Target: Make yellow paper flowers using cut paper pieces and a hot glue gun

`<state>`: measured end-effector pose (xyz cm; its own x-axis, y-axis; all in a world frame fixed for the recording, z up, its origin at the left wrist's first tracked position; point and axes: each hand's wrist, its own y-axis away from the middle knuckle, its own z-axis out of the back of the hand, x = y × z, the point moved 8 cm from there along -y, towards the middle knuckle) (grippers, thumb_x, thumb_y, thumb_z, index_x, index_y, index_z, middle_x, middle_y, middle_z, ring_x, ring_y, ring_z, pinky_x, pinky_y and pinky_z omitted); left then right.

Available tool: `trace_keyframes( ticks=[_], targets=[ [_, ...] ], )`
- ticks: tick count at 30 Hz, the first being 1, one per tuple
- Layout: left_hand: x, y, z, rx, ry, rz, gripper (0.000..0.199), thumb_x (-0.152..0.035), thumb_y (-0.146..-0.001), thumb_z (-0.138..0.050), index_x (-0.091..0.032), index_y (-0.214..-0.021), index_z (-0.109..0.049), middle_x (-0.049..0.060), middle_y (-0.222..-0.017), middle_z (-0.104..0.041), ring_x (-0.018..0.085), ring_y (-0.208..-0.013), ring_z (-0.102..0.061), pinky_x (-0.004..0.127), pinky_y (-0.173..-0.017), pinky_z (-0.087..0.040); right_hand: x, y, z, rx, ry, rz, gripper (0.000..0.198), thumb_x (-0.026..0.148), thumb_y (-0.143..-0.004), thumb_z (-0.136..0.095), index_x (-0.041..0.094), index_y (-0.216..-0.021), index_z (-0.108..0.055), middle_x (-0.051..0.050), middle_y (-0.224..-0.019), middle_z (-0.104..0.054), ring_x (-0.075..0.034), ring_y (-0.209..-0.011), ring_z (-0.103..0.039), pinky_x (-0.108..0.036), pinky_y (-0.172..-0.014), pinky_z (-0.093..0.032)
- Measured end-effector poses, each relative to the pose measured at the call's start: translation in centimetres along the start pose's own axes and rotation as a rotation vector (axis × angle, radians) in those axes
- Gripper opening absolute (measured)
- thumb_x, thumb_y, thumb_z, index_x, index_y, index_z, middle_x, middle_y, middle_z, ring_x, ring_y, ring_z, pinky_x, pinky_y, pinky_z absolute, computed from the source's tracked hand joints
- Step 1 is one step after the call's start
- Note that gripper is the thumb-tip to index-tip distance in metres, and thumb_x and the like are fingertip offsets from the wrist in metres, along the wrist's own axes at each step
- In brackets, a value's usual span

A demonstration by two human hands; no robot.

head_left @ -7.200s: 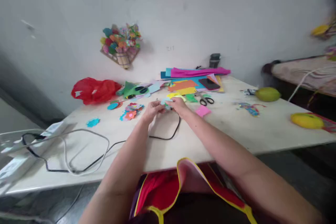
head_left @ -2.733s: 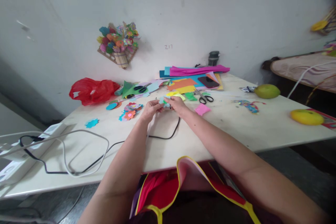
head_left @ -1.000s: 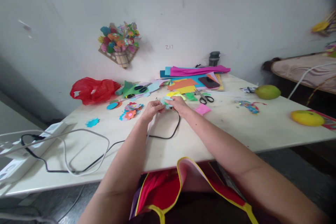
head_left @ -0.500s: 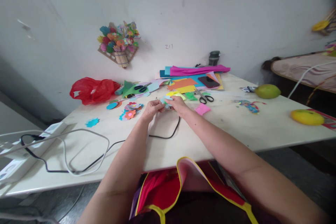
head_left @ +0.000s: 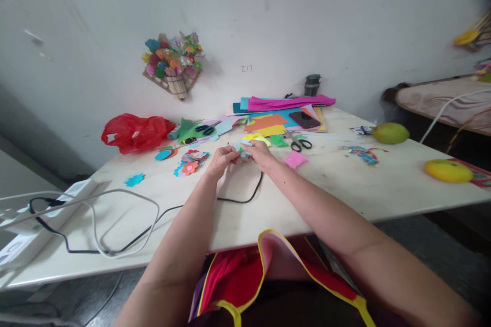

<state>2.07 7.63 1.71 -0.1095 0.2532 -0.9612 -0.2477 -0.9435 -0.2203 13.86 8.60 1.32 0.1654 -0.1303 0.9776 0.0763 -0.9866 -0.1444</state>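
A small light-blue paper flower point(head_left: 238, 152) with a green spot is pinched between my two hands above the table. My left hand point(head_left: 224, 158) has its fingers closed at the flower's left edge. My right hand point(head_left: 259, 153) grips it from the right, thumb on top. The fingers hide much of the flower. Just behind the hands lie yellow paper point(head_left: 256, 138) and green paper scraps point(head_left: 278, 140). A black cable point(head_left: 245, 201) curves over the table and disappears beneath my right hand; its end is hidden.
Left of my hands lie paper flowers point(head_left: 190, 167) and a blue one point(head_left: 134, 179). Scissors point(head_left: 301, 144) and a pink packet-like piece point(head_left: 295, 159) sit to the right. Farther out are a red plastic bag point(head_left: 138, 133), a phone point(head_left: 304, 119), mangoes point(head_left: 390, 133) and a power strip point(head_left: 72, 196).
Both hands keep their hold on the paper flower, with hardly any movement. The whole view has shifted very slightly.
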Motion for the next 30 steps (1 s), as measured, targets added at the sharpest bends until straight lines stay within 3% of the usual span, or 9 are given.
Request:
trace_keyframes(
  ticks=[30],
  targets=[
    [0.25, -0.16, -0.12, -0.032, 0.099, 0.012, 0.022, -0.032, -0.062, -0.066, -0.014, -0.056, -0.054, -0.001, -0.051, -0.054, 0.008, -0.047, -0.048, 0.021, -0.051, -0.036, -0.54, -0.35, -0.06, -0.020, 0.004, 0.058, 0.028, 0.042, -0.058, -0.063, 0.016, -0.064, -0.053, 0.003, -0.056, -0.050, -0.008, -0.050, -0.041, -0.022, -0.047, -0.030]
  ],
)
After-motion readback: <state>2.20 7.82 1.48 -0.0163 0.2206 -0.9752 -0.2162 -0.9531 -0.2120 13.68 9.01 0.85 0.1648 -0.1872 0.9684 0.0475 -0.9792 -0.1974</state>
